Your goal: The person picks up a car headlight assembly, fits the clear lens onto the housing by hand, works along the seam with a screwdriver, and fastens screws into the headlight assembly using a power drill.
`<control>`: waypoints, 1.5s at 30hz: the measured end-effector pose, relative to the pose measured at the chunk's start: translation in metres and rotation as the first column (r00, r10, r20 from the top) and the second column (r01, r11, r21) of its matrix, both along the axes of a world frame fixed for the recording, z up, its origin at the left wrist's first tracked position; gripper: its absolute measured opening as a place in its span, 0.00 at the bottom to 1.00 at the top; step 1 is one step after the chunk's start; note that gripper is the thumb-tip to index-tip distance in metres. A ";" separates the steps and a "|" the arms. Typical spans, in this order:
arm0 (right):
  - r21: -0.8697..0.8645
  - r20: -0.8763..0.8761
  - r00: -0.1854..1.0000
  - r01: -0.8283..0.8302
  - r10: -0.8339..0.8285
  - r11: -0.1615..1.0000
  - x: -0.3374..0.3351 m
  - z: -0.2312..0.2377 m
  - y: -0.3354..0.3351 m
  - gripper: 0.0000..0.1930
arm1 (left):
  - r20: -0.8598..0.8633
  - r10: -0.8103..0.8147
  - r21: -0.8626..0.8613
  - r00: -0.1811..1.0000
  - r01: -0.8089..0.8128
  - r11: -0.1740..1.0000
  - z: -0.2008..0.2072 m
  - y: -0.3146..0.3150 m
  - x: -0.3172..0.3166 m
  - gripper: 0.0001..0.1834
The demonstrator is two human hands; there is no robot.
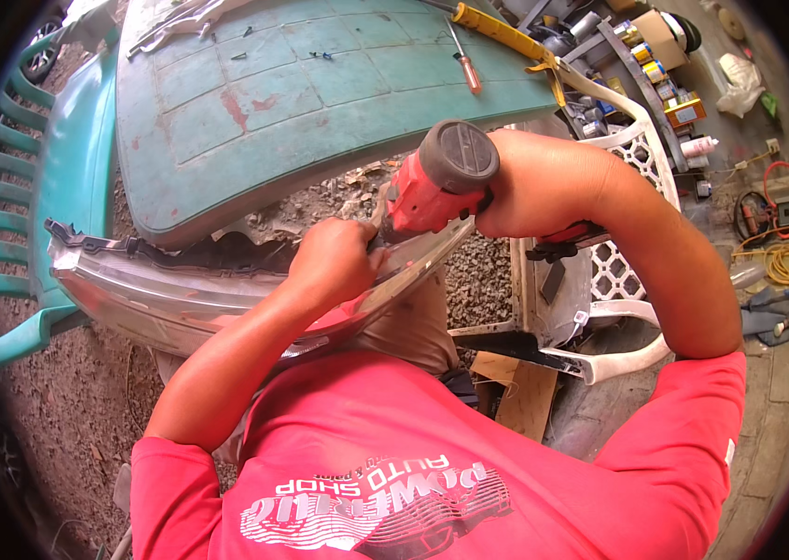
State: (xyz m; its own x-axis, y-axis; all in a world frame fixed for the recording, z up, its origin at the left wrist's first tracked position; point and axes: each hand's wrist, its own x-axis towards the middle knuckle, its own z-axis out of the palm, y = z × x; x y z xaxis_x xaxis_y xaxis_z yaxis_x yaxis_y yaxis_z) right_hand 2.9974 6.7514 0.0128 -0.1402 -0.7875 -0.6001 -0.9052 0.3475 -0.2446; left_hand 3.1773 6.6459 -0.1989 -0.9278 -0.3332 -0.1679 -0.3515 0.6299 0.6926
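Observation:
A long car headlight (pixel 166 297) with a clear lens and a dark back edge lies across my lap, against the near edge of the green table. My right hand (pixel 530 182) is wrapped round a red and black cordless power driver (pixel 436 182), its nose down at the headlight's right part. Closed beside that nose, my left hand (pixel 334 257) rests over the headlight. Its fingertips and whatever they pinch are hidden, as is the driver's tip.
The green table (pixel 301 89) bears a screwdriver (pixel 467 67), a yellow-handled tool (pixel 497 30) and small dark bits. A green plastic chair (pixel 77 177) stands left, a white chair (pixel 632 173) right. Behind it are shelved cans (pixel 654 72) and a coiled yellow cord (pixel 786 265).

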 end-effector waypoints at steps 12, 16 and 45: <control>-0.040 -0.032 0.999 0.035 -0.037 0.999 0.003 -0.003 0.009 0.25 | -0.026 0.005 -0.014 1.000 -0.005 1.000 -0.002 0.000 -0.001 0.18; -0.082 0.009 0.999 0.032 -0.032 0.996 0.002 -0.006 0.015 0.24 | -0.036 0.008 -0.012 0.999 -0.008 1.000 -0.008 0.000 0.000 0.18; -0.058 -0.044 0.997 0.053 -0.056 0.997 0.008 -0.006 0.009 0.23 | -0.018 0.014 -0.012 1.000 -0.014 1.000 -0.005 0.002 0.000 0.18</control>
